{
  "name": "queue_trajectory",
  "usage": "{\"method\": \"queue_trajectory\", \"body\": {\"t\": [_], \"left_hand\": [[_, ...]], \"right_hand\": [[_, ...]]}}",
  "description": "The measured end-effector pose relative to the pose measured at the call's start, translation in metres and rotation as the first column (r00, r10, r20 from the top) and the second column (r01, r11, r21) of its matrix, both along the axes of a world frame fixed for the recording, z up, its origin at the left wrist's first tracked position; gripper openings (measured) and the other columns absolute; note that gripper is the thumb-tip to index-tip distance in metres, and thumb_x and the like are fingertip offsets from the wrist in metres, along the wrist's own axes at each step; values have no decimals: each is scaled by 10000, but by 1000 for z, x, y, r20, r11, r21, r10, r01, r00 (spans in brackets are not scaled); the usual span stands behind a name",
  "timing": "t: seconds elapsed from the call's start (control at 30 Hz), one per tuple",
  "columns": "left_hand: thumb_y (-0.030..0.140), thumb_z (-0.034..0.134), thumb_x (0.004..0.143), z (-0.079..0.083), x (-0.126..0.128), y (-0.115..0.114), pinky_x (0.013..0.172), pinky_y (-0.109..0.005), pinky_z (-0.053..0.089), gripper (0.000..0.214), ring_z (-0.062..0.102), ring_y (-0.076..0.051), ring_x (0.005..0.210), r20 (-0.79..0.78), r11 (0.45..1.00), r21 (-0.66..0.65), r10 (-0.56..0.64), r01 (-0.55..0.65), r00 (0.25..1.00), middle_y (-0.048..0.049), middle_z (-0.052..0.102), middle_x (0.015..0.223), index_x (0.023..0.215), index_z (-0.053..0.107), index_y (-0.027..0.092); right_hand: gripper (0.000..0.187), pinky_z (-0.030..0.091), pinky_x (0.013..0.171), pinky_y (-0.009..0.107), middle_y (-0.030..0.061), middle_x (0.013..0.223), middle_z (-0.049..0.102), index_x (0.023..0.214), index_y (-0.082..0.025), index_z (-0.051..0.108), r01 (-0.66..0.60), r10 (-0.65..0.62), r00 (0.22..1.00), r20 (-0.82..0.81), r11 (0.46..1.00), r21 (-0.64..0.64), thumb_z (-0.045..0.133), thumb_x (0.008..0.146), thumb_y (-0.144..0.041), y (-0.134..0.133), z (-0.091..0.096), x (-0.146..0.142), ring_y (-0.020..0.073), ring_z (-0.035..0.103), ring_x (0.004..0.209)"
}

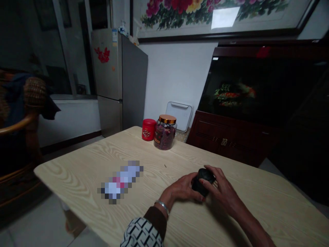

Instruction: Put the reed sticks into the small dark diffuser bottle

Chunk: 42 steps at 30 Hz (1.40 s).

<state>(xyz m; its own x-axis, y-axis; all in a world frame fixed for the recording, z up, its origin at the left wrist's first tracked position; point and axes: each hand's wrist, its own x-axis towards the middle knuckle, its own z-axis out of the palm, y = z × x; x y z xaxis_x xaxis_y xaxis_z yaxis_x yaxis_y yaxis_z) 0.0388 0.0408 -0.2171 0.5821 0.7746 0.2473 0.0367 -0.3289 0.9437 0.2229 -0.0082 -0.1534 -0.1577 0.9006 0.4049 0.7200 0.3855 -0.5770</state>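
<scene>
A small dark, rounded container (203, 187) with what looks like a lid is held between both hands above the right part of the wooden table (154, 192). My left hand (183, 188) is wrapped round its lower left side, and a silver bangle circles that wrist. From the right, my right hand (222, 188) grips the upper part, thumb across the front and fingers over the far side. What exactly the container is, and whether anything is inside, I cannot tell.
Toward the far edge stand a red canister (148, 130) and a glass jar (165, 135) of dried flowers with a copper-coloured lid. A blurred-out flat item (122, 181) lies on the left. Beyond are a fridge (108, 75) and a dark fish tank (239, 89); a chair (25, 123) is at left.
</scene>
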Motion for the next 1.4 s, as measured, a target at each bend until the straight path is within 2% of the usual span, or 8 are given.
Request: {"method": "queue_trajectory", "body": {"t": [0.13, 0.27, 0.37, 0.5, 0.73, 0.97, 1.13, 1.4], "left_hand": [[346, 914, 507, 8, -21, -24, 1018, -369, 402, 1017, 504, -298, 1241, -184, 982, 126, 164, -142, 969, -141, 505, 1435, 1412, 470, 211], [442, 674, 810, 15, -36, -53, 684, -272, 370, 271, 548, -165, 743, -345, 902, 183, 432, -392, 834, -4, 624, 775, 825, 620, 177], [574, 519, 900, 34, -33, -66, 570, -257, 255, 523, 364, -111, 572, -198, 882, 123, 472, -456, 859, 50, 363, 560, 571, 373, 194], [777, 523, 800, 104, -25, -66, 467, -227, 146, 635, 152, -70, 466, 115, 956, -272, 145, -109, 983, 99, 196, 526, 611, 254, 233], [893, 390, 766, 225, -31, -66, 415, -188, 141, 722, 112, -39, 405, 466, 868, -355, -160, 349, 870, 86, 178, 492, 539, 264, 220], [970, 385, 659, 174, -30, -61, 381, -175, 84, 792, 56, -23, 383, 566, 770, -429, -179, 473, 805, 92, 132, 452, 511, 219, 210], [973, 374, 647, 131, -29, -54, 379, -179, 89, 788, 54, -24, 383, 594, 698, -446, -237, 560, 769, 99, 129, 461, 529, 220, 210], [908, 452, 708, 109, -30, -43, 394, -175, 125, 738, 97, -31, 393, 594, 690, -446, -247, 570, 765, 100, 176, 469, 562, 254, 212]], "right_hand": [[423, 521, 844, 374, 70, 1114, 643, 1155, -268, 572, 128, -141, 979, -145, 987, -95, 465, 918, -601, -22, -14, 22, 252, 634, 994], [559, 439, 627, 353, 16, 638, 552, 640, -247, 499, 135, -179, 971, -160, 958, -252, 351, 907, -715, -42, -26, 46, 217, 533, 635], [673, 305, 504, 297, -28, 498, 360, 518, -241, 377, 19, -126, 940, -317, 947, -321, 250, 892, -786, -47, -8, 52, 144, 348, 487], [737, 107, 442, 247, -88, 487, 199, 516, -240, 327, -311, 29, 773, -634, 888, -338, 143, 815, -888, -49, 60, 50, 86, 125, 442], [813, 165, 425, 246, -61, 458, 255, 470, -235, 332, -736, 358, 489, -796, 659, -155, 9, 721, -938, -62, 176, 50, 79, 191, 413], [821, 153, 414, 240, -64, 435, 276, 468, -232, 356, -853, 377, 345, -860, 508, -119, 30, 717, -943, -61, 151, 48, 68, 192, 388], [812, 135, 413, 238, -68, 425, 269, 469, -228, 304, -833, 298, 382, -875, 520, -187, -9, 707, -938, -54, 110, 46, 63, 171, 382], [808, 128, 412, 239, -65, 424, 277, 466, -229, 311, -827, 248, 410, -878, 507, -243, 16, 742, -928, -43, 88, 43, 59, 181, 383]]}}
